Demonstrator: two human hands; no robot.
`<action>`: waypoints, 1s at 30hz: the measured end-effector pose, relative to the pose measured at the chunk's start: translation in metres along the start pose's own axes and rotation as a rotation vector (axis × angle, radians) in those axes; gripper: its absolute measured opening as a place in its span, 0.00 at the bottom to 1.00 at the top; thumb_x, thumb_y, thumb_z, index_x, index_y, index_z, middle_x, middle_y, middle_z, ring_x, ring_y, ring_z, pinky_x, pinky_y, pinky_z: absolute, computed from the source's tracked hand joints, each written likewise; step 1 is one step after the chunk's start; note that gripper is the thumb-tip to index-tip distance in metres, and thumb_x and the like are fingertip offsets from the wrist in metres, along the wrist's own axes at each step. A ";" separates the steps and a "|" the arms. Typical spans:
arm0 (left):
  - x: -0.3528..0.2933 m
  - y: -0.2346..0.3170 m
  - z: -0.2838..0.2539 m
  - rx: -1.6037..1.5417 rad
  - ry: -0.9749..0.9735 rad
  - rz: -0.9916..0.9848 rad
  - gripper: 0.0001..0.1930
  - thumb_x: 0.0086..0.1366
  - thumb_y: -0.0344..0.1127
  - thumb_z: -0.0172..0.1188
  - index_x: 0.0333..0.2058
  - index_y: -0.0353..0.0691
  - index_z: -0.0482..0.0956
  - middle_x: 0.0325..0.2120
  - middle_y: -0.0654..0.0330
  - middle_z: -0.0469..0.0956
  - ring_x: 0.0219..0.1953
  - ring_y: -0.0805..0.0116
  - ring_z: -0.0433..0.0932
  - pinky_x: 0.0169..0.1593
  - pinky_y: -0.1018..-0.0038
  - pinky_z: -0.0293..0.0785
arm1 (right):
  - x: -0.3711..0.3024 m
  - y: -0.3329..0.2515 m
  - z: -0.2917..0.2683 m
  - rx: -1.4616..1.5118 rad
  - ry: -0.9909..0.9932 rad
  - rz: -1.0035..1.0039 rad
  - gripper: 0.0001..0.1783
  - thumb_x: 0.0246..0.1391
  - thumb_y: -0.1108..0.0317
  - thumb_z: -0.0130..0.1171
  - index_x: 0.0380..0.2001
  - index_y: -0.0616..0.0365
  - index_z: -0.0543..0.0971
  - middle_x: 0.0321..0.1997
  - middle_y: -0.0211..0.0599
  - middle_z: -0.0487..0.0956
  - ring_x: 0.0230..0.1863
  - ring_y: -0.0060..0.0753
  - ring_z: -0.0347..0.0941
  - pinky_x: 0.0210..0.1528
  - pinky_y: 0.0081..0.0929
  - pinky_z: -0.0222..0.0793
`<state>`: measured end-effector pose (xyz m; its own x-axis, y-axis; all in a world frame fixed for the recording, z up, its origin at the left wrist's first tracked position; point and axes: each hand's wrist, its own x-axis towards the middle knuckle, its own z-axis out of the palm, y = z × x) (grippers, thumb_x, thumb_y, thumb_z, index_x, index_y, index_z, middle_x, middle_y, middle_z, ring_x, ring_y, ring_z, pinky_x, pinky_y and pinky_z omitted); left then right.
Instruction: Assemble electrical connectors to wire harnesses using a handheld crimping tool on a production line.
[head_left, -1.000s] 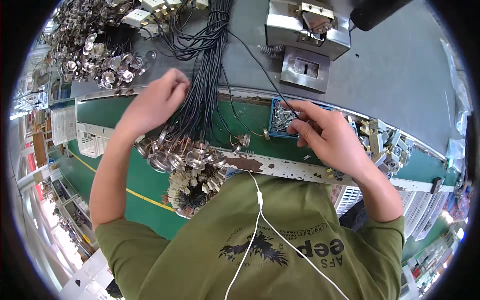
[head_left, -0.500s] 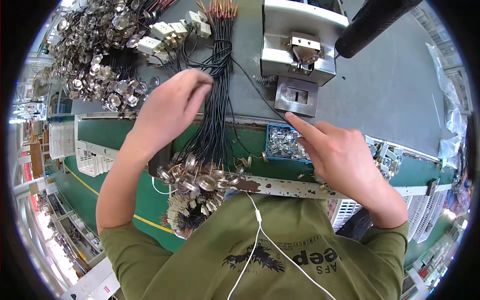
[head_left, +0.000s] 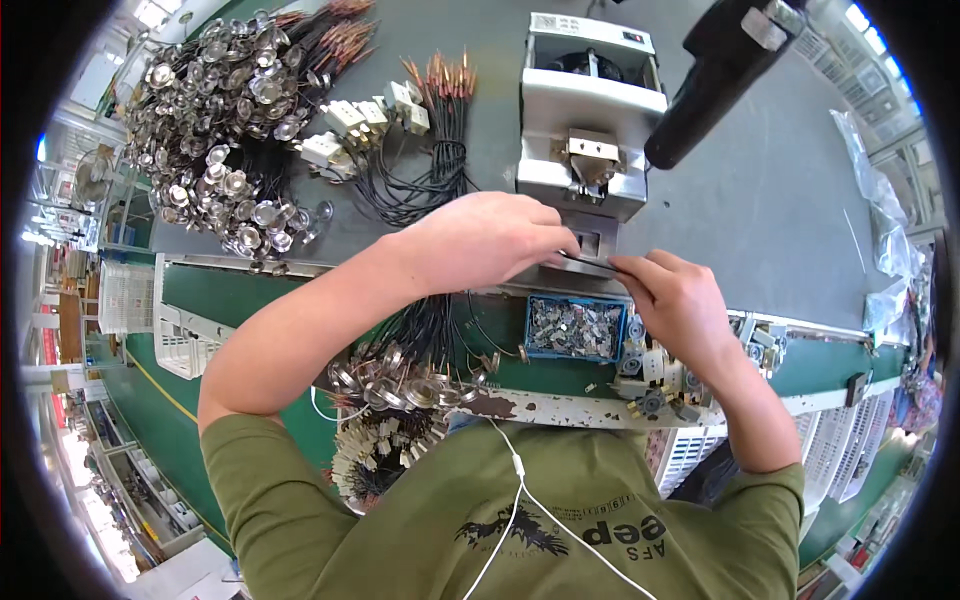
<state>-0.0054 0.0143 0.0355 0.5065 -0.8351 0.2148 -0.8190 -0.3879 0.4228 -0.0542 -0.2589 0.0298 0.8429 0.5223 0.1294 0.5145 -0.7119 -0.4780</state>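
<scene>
My left hand [head_left: 490, 245] reaches across to the base of a small white bench press [head_left: 590, 110], fingers pinched on the end of a thin black wire [head_left: 583, 262] lying on the press's metal plate. My right hand [head_left: 675, 300] meets it from the right, thumb and forefinger closed on a small metal piece at the same spot; the piece itself is mostly hidden. Just below both hands is a blue tray [head_left: 575, 328] of small metal terminals. A bundle of round metal discs on black wires [head_left: 400, 380] hangs over the front edge under my left forearm.
A big heap of metal discs with black wires [head_left: 220, 130] fills the far left. White connectors [head_left: 350, 125] and copper-tipped wires [head_left: 440, 90] lie behind. A black lever handle [head_left: 720, 80] juts from the press. A green conveyor belt [head_left: 250, 290] runs along the front; plastic bags [head_left: 880, 220] lie right.
My left hand left the wire bundle and moved right and forward to the press. My right hand lifted from the blue tray up to the press plate.
</scene>
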 end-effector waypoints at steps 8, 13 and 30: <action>-0.006 0.010 -0.010 0.054 -0.080 -0.146 0.07 0.63 0.30 0.63 0.40 0.38 0.80 0.33 0.53 0.78 0.40 0.50 0.79 0.46 0.59 0.76 | -0.024 0.042 -0.061 0.125 0.294 -0.026 0.25 0.57 0.70 0.69 0.58 0.55 0.80 0.55 0.38 0.84 0.52 0.37 0.80 0.59 0.31 0.72; 0.004 0.016 -0.005 0.094 -0.115 -0.116 0.08 0.63 0.30 0.63 0.41 0.39 0.79 0.34 0.55 0.76 0.41 0.52 0.78 0.47 0.60 0.75 | -0.104 0.080 -0.069 -0.184 0.153 0.387 0.17 0.58 0.72 0.67 0.52 0.56 0.83 0.51 0.33 0.85 0.51 0.33 0.79 0.59 0.31 0.73; -0.016 0.012 -0.001 0.060 -0.171 -0.105 0.08 0.61 0.29 0.62 0.40 0.41 0.80 0.36 0.59 0.79 0.43 0.56 0.78 0.50 0.62 0.73 | -0.079 0.075 -0.058 0.179 -0.035 0.335 0.16 0.58 0.72 0.67 0.49 0.64 0.80 0.50 0.38 0.83 0.48 0.31 0.82 0.54 0.33 0.79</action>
<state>-0.0232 0.0230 0.0384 0.5408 -0.8410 0.0178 -0.7813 -0.4943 0.3811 -0.0727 -0.3809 0.0338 0.9523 0.2922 -0.0883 0.1727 -0.7543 -0.6334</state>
